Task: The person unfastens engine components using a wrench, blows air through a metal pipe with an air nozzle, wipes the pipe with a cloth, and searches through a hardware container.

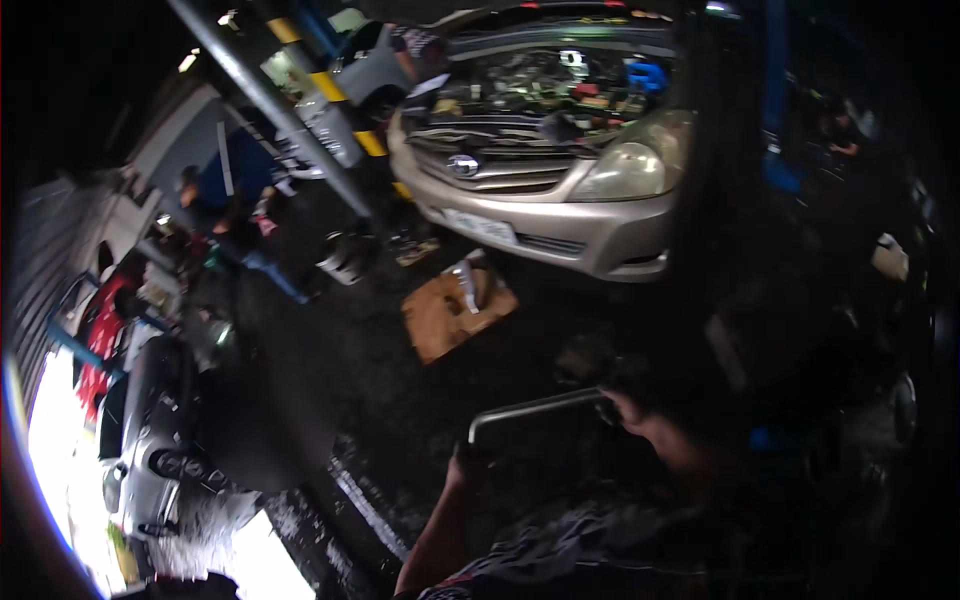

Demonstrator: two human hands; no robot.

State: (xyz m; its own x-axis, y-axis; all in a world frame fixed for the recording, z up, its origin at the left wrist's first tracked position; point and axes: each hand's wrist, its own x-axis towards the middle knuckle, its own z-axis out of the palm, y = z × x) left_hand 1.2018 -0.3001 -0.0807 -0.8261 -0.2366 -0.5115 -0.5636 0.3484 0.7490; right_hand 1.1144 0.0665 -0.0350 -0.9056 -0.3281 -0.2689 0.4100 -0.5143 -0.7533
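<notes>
A shiny bent metal bar runs across in front of me, low in the middle of the view. My left hand is closed round its short, downturned left end. At the other end, my right hand is closed on the bar, with its fingers partly lost in shadow. Just beyond my right hand sits a dark, roundish part, too dim to name; whether it touches the bar I cannot tell.
Ahead stands a beige car with its engine bay exposed. A flattened cardboard piece lies before it, near a white bucket. A grey pole slants at the left. A person in jeans is left; a dark car stands lower left.
</notes>
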